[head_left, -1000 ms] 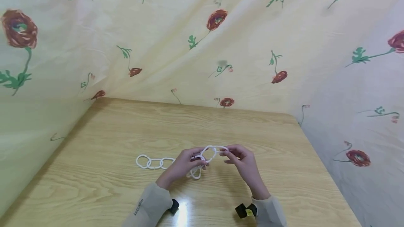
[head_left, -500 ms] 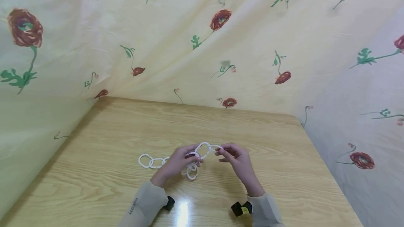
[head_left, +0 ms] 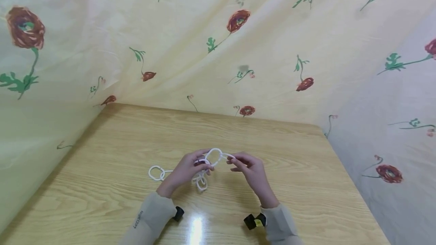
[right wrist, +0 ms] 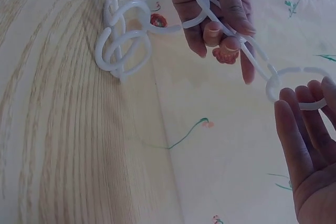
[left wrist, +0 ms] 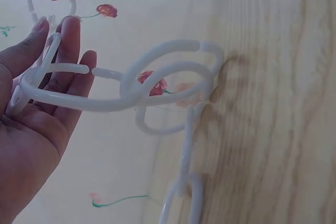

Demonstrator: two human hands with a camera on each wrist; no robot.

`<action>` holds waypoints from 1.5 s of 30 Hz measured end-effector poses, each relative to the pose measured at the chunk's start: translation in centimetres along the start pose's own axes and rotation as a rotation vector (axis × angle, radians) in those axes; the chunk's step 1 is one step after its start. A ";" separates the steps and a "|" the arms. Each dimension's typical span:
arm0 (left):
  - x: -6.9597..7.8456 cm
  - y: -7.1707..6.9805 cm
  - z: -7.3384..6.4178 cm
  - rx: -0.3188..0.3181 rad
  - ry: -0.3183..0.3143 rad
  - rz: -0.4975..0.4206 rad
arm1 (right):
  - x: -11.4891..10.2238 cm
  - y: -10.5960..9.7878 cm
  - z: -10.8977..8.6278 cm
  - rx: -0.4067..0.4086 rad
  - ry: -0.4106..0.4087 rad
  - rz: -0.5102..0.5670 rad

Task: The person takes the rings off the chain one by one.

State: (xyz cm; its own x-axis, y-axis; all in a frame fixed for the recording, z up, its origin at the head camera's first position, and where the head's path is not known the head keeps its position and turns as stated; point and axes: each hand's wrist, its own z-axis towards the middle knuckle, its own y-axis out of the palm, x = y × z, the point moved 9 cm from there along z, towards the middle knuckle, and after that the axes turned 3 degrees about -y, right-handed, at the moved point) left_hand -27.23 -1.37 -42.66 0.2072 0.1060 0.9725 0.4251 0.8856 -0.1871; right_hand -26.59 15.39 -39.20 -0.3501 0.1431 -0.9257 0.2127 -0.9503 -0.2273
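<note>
A chain of white plastic links runs between both hands and down to the table. My left hand [head_left: 186,167] pinches a link of the chain [left wrist: 79,102] between thumb and fingers. Further along, my right hand [head_left: 251,167] grips the end link [right wrist: 313,106] with its fingertips. Between the hands, a round link [head_left: 215,149] stands up, joined to the end link. Below the left hand, several links [head_left: 202,189] hang in a loose bunch near the tabletop. Small gaps show in some links. Part of the chain is hidden behind the left hand and forearm.
Another stretch of the chain, ending in a round link [head_left: 150,172], lies on the wooden table [head_left: 289,199] left of the left hand. Flower-printed cloth [head_left: 190,41] hangs around the table's back and sides. Both wrists carry small black cameras [head_left: 250,222].
Both hands have shifted left and slightly away from the body, carrying the chain with them. The bunched links below the left hand have moved left too, and the forearm covers more of the table links.
</note>
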 end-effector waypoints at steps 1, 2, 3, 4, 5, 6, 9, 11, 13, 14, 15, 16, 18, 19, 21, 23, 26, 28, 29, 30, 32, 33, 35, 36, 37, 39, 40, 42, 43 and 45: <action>0.0 -0.1 0.0 0.003 -0.002 -0.001 | 0.1 0.1 0.1 -0.004 0.005 0.005; 0.1 -0.3 0.0 0.005 -0.004 -0.007 | 0.1 0.2 0.1 -0.007 0.011 0.009; 0.1 -0.4 -0.1 0.006 -0.008 -0.017 | 0.2 0.3 0.2 -0.009 0.016 0.012; 0.1 -0.4 -0.1 0.005 -0.009 -0.022 | 0.3 0.3 0.2 -0.011 0.019 0.012; 0.2 -0.5 -0.1 0.005 -0.010 -0.028 | 0.4 0.3 0.3 -0.011 0.021 0.012; 0.3 -0.6 0.0 0.005 -0.009 -0.030 | 0.4 0.3 0.3 -0.010 0.021 0.011; 0.8 -1.0 0.0 0.011 0.002 -0.030 | 0.3 0.4 0.5 -0.011 0.012 0.003; 1.1 -1.3 0.0 0.019 0.014 -0.028 | 0.1 0.5 0.6 -0.016 -0.004 -0.004; 1.4 -1.6 0.0 0.030 0.016 -0.029 | -0.2 0.7 0.8 -0.029 -0.018 -0.007; 1.5 -1.7 0.0 0.035 0.017 -0.031 | -0.3 0.8 0.9 -0.036 -0.024 -0.008; 1.7 -1.9 0.0 0.040 0.015 -0.034 | -0.4 0.9 0.9 -0.044 -0.030 -0.007; 1.7 -2.0 0.0 0.045 0.009 -0.040 | -0.5 1.0 1.0 -0.050 -0.032 -0.004; 1.7 -2.3 0.0 0.059 -0.015 -0.047 | -0.6 1.2 1.0 -0.058 -0.036 -0.002; 1.7 -2.5 0.1 0.065 -0.029 -0.047 | -0.6 1.3 1.1 -0.059 -0.039 -0.003; 1.4 -2.6 0.1 0.075 -0.067 -0.059 | -0.4 1.4 1.1 -0.051 -0.039 -0.003; 1.0 -2.7 0.1 0.079 -0.110 -0.082 | -0.3 1.6 1.2 -0.043 -0.039 -0.003; 0.6 -2.8 -0.1 0.077 -0.151 -0.125 | -0.1 1.9 1.1 -0.041 -0.032 -0.004; 0.4 -2.8 -0.3 0.076 -0.171 -0.151 | -0.1 2.2 0.9 -0.045 -0.035 -0.009; 0.4 -2.8 -0.4 0.076 -0.179 -0.160 | -0.1 2.4 0.9 -0.046 -0.037 -0.009; 0.3 -2.8 -0.6 0.078 -0.186 -0.167 | 0.0 2.5 0.8 -0.047 -0.037 -0.009; 0.2 -2.8 -0.8 0.080 -0.198 -0.171 | 0.0 2.7 0.6 -0.044 -0.047 -0.019; 0.1 -2.7 -0.9 0.082 -0.206 -0.173 | -0.1 2.8 0.4 -0.042 -0.054 -0.032; 0.0 -2.6 -1.1 0.084 -0.219 -0.174 | -0.2 3.0 0.2 -0.044 -0.073 -0.069; 0.0 -2.5 -1.2 0.086 -0.225 -0.172 | -0.3 3.1 0.0 -0.046 -0.084 -0.094; -0.1 -2.5 -1.3 0.088 -0.228 -0.168 | -0.5 3.2 -0.1 -0.048 -0.100 -0.121; 0.0 -2.3 -1.6 0.089 -0.234 -0.165 | -0.8 3.4 -0.4 -0.052 -0.132 -0.174; 0.0 -2.2 -1.7 0.089 -0.234 -0.163 | -0.9 3.6 -0.6 -0.056 -0.152 -0.197; 0.1 -2.1 -1.9 0.085 -0.232 -0.156 | -1.2 3.8 -0.9 -0.055 -0.195 -0.245; 0.2 -2.0 -2.0 0.081 -0.228 -0.151 | -1.4 3.9 -1.0 -0.054 -0.216 -0.262; 0.3 -1.9 -2.2 0.073 -0.222 -0.141 | -1.7 4.2 -1.3 -0.049 -0.257 -0.291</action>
State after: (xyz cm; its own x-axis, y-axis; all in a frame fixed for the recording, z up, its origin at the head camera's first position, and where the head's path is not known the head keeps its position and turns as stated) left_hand -26.02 -4.03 -42.35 -0.0517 0.0688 0.9963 0.3701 0.9279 -0.0449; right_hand -23.89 11.55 -38.98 -0.6179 0.3247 -0.7161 0.1124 -0.8649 -0.4892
